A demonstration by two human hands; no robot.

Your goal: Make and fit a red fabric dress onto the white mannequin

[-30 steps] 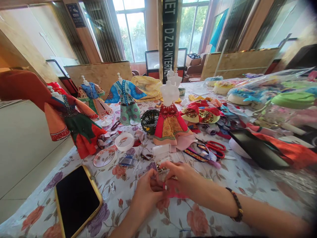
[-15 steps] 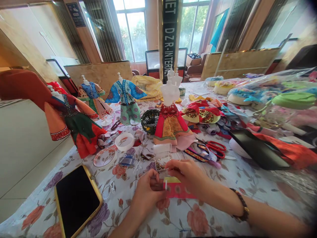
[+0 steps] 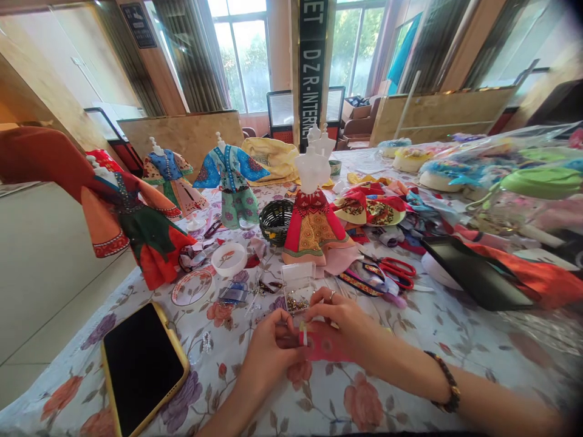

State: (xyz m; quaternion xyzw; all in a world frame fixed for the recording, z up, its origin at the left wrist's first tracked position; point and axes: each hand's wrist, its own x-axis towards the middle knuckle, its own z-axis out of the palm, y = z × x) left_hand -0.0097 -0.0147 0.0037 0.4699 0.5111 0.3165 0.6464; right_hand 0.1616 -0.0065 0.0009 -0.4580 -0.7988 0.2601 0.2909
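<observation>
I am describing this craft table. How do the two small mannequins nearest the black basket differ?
The mannequin left of the basket wears a full outfit: a blue patterned jacket and green trousers. The mannequin right of the basket has a bare white torso and wears only a red and gold skirt. The left one stands farther back on the floral tablecloth. Both stand upright.

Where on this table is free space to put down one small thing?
Free cloth lies between the phone and the left hand, and beyond the right hand below the tablet. Around the bead box and scissors it is crowded.
</observation>
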